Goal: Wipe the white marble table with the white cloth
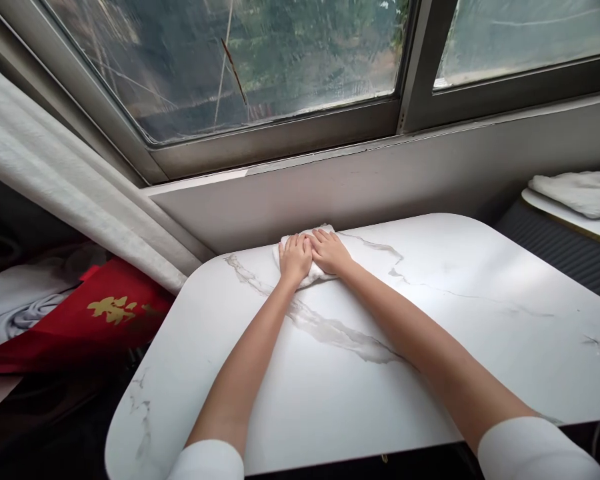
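Note:
A folded white cloth (320,275) lies on the white marble-patterned table (380,400), near its far edge by the wall. My left hand (295,257) rests flat on the left part of the cloth, palm down, with its fingers pointing at the wall. Right beside it, my right hand (329,251) presses on the cloth too, its fingers stretched out and touching those of my left hand. Most of the cloth is hidden under both hands.
Behind the table stand a wall and a metal-framed window (280,143). A pale curtain (80,167) hangs at the left, above a red bag (125,300) with gold print. Another white cloth (580,193) lies on a surface at the right.

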{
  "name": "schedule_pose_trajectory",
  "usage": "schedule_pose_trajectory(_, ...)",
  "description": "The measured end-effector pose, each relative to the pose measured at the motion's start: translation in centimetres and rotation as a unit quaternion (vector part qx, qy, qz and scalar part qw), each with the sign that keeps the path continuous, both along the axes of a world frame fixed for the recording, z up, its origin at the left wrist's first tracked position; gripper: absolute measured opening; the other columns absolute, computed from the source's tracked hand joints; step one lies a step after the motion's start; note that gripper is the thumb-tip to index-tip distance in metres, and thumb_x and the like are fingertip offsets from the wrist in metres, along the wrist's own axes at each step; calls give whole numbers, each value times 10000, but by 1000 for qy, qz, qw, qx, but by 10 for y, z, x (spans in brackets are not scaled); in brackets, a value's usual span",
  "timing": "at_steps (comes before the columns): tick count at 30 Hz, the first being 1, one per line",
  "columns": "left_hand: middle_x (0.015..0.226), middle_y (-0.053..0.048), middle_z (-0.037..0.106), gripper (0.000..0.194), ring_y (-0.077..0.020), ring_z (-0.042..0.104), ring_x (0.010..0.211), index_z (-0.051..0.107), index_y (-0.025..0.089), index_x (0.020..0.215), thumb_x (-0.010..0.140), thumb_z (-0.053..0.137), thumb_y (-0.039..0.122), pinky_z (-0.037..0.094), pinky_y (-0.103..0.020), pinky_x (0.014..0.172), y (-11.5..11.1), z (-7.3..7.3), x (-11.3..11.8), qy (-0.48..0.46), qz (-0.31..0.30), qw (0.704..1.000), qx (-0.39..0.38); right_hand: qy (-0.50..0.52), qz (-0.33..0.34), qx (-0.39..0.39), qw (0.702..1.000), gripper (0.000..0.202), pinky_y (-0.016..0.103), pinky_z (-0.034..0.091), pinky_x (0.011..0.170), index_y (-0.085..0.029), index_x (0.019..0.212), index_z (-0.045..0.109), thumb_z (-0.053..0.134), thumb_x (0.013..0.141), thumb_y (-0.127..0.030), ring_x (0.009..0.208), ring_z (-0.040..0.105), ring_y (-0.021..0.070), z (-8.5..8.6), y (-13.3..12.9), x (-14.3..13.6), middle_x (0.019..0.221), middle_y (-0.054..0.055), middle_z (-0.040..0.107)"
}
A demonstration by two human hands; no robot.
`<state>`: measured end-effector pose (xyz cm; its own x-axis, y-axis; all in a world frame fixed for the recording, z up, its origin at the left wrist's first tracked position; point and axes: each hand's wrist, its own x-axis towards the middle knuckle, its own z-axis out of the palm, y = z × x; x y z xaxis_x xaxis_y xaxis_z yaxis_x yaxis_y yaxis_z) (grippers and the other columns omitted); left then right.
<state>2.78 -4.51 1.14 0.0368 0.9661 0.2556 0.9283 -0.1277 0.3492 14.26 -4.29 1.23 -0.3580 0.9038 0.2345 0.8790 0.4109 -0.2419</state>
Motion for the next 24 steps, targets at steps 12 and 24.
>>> schedule_pose_trajectory(12,1474,-78,370,476,-214,256,1388,423,182,1370,985,191,338,128,-467,1146,-63,0,21,4,-46,999,-22,-34,-21,4,999,511,450,172,1104,-114,1428,348,250,956,-283,1385,231,265,1,-69,26,1496,144,310)
schedule_pose_trajectory(24,1551,-34,128,561,-229,74,1424,124,201,1493,981,158,426,79,-525,1165,-236,3,44,-28,-207,972,-104,-56,32,56,996,598,518,202,1117,-150,1484,220,319,919,-320,1417,121,274,-8,-245,83,1523,103,242)
